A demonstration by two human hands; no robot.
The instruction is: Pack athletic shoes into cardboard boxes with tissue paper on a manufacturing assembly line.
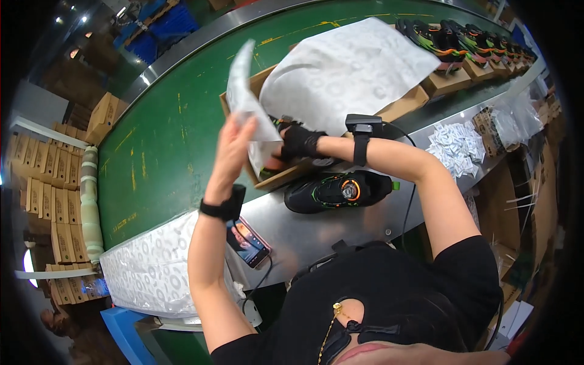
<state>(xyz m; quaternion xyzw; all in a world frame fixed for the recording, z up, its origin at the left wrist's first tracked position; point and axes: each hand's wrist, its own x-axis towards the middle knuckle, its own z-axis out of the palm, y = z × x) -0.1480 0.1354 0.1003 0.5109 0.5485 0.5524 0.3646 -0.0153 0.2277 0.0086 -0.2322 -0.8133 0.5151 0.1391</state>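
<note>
An open brown cardboard shoebox (281, 177) lies on the green belt's near side, lined with printed white tissue paper (347, 73). My left hand (230, 149), slightly blurred, pinches a raised flap of that paper at the box's left end. My right hand (301, 141), in a black fingerless glove, reaches down into the box against a dark shoe (267, 165) with green and pink parts. Its fingertips are mostly hidden there. In front of the box, a black shoe (340, 191) with green and orange trim rests on the metal ledge.
Shoes on boxes (447, 45) line the far right of the green belt (158, 140). Small white packets (456, 148) are heaped at right. A phone (248, 243) and a stack of printed paper (158, 267) lie at left. Cables hang from both wrist devices.
</note>
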